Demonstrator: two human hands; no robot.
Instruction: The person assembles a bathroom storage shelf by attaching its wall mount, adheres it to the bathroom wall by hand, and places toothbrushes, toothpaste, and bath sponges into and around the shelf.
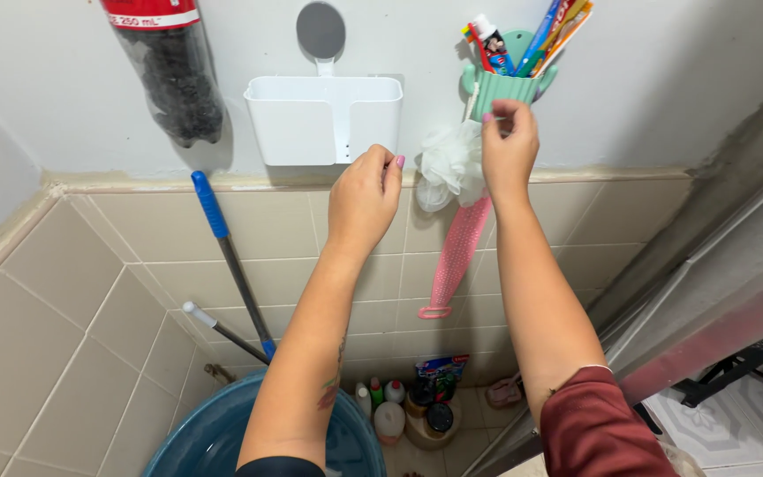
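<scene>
**Both hands raised to the wall fittings above the tiled corner**

The left hand [366, 199] is held up just below the white plastic caddy [323, 118], at the caddy's 5 o'clock corner; fingers are curled in, thumb and forefinger pinched near the caddy's lower edge. Whether anything is gripped cannot be told.

The right hand [509, 150] is seen at 6 o'clock of the green toothbrush holder [503, 88], fingertips bent against its underside — contact appears made, but a firm grasp cannot be confirmed. Brushes and a tube are stood upright in the holder.

A white mesh sponge [450, 164] is hung between the two hands, touching the right wrist side; a pink back scrubber [457, 253] is hung beneath it, at 6 o'clock.

Noted elsewhere: an inverted dark bottle [169, 71] fixed to the wall at 9 o'clock of the caddy; a blue-handled mop stick [228, 256] leaned into the corner; a blue tub [214, 433] at the lower edge — cleaning bottles [390, 415] grouped on the floor at its 3 o'clock.
</scene>
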